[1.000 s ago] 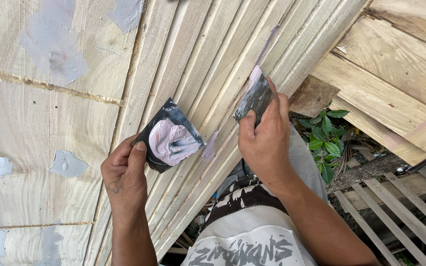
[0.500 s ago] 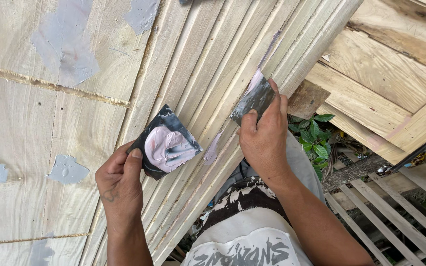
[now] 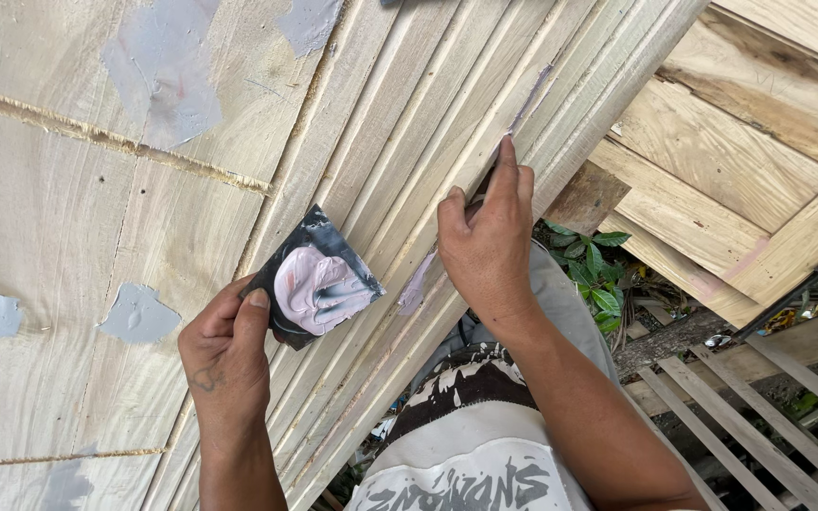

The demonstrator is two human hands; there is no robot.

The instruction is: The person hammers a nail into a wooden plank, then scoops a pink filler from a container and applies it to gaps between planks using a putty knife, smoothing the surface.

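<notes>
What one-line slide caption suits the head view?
Left hand holds a dark card of pale putty while right hand presses along a grooved wooden panel.

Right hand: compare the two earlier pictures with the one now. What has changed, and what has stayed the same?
The right hand has turned: the dark scraper seen in it earlier is now almost hidden, and its forefinger presses along the groove in the moulding. The left hand holds the putty card as before, beside the grooves.

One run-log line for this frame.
left hand: holds dark putty-smeared square | right hand: fingertips pressed on grooved wood panel | grey filler patches
</notes>
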